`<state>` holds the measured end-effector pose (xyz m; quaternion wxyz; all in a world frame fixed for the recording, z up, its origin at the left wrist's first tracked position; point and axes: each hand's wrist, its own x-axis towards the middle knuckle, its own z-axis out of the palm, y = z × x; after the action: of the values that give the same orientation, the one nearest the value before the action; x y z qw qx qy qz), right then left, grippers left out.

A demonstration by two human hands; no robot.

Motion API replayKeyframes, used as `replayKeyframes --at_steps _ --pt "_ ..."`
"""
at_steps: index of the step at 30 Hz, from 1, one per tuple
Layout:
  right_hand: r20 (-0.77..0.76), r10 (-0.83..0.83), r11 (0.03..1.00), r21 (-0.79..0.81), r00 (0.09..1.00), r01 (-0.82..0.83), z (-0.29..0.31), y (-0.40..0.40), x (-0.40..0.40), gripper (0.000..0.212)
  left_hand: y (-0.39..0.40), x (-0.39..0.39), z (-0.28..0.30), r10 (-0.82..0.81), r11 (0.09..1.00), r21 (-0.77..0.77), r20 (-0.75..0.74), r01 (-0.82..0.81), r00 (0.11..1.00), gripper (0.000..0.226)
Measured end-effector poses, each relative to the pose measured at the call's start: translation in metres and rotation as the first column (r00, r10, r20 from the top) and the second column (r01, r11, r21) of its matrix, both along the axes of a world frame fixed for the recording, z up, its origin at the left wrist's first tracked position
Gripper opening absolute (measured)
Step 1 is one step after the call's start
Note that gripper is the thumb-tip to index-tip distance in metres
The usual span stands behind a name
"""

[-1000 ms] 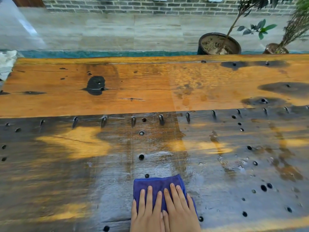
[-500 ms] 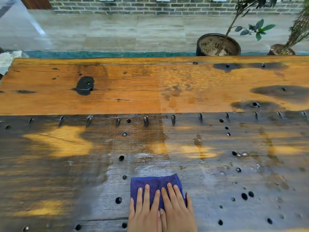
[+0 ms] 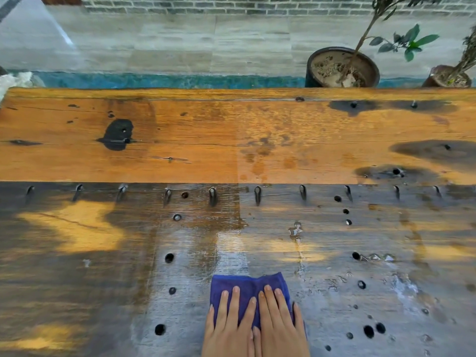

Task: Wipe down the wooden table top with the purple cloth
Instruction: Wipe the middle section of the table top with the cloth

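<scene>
The purple cloth [image 3: 246,285] lies flat on the dark, wet near plank of the wooden table top [image 3: 193,153], close to the near edge and a little right of centre. Both palms press it down side by side, fingers straight and pointing away from me. My left hand [image 3: 229,328] covers the cloth's left half and my right hand [image 3: 279,325] its right half, so only the far strip of cloth shows. A shiny wet streak runs from the cloth toward the orange far plank.
The near plank is full of round holes [image 3: 169,258] and has a row of dark metal pegs [image 3: 212,195] along the seam. Beyond the far edge stand a large potted plant [image 3: 342,67] and a smaller potted plant [image 3: 449,78] on tiled floor.
Both hands have slid the cloth to the right along the near plank; the holes that were just beyond it now lie to its left. The hands keep the same flat pose.
</scene>
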<state>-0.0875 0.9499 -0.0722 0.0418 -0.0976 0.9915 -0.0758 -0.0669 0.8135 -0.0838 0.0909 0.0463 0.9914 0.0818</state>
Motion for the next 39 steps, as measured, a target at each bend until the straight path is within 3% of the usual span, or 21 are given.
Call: replayKeyframes --at_steps 3,8,12,21,30,37,39 --pt "0.092 -0.015 1.0 -0.018 0.996 0.017 0.003 -0.004 -0.032 0.066 0.0 -0.031 0.002 0.032 0.999 0.015 0.037 -0.033 0.999 0.06" --pt "0.154 -0.035 0.998 0.065 0.987 0.025 -0.001 -0.012 -0.079 0.065 -0.005 -0.078 0.0 0.067 0.997 0.029 0.119 -0.07 0.991 0.055" --pt "0.188 -0.113 0.993 0.04 0.976 0.107 -0.006 -0.02 -0.118 0.067 -0.009 -0.122 -0.002 0.054 0.998 0.014 0.168 -0.058 0.984 0.054" --pt "0.176 -0.172 0.985 0.027 0.969 0.17 -0.023 -0.037 -0.217 0.068 -0.023 -0.219 -0.015 0.114 0.993 0.016 0.171 -0.119 0.979 0.058" --pt "0.207 -0.217 0.976 0.019 0.954 0.217 -0.027 -0.042 -0.252 0.067 -0.029 -0.266 -0.012 0.054 0.998 0.017 0.169 -0.058 0.984 0.057" --pt "0.179 -0.233 0.972 0.0 0.956 0.237 -0.026 -0.043 -0.267 0.051 -0.03 -0.283 -0.019 0.03 1.0 -0.005 0.126 -0.029 0.992 0.054" --pt "0.206 -0.225 0.974 0.013 0.952 0.227 -0.028 -0.043 -0.276 0.057 -0.031 -0.291 -0.021 0.025 1.0 -0.009 0.114 -0.024 0.993 0.054"
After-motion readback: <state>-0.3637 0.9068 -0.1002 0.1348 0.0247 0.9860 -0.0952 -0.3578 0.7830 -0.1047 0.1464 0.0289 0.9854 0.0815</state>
